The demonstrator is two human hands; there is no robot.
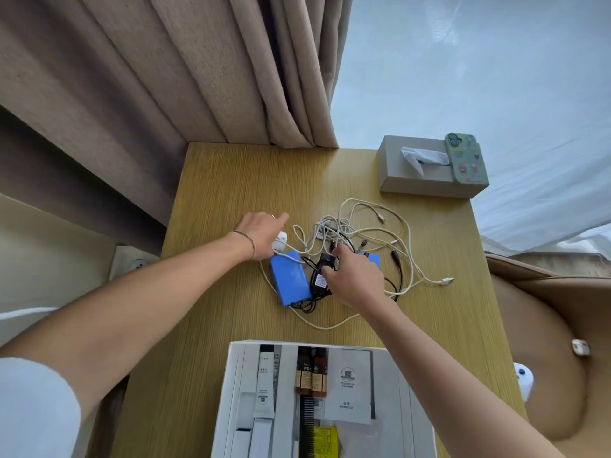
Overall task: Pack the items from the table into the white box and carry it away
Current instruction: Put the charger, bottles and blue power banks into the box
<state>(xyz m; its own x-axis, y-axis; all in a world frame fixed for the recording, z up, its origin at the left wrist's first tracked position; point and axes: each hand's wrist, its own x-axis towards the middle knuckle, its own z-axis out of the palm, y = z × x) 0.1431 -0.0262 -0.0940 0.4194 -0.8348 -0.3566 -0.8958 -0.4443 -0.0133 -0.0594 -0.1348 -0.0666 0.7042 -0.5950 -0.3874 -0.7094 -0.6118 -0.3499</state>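
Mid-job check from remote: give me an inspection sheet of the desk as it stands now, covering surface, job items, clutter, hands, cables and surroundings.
Surface: wooden table, bare at the far left.
Job's things: white box open at the near edge, already holding sachets, small brown bottles and a comb; blue pack, black adapter and white plug not yet packed.
Clutter: grey tissue box at the far right corner, with a phone on top.
Hands: left hand holds the white plug; right hand grips the black adapter.
Cables: white cables and black cable tangled together mid-table.
Surroundings: beige curtain behind, bed to the right.
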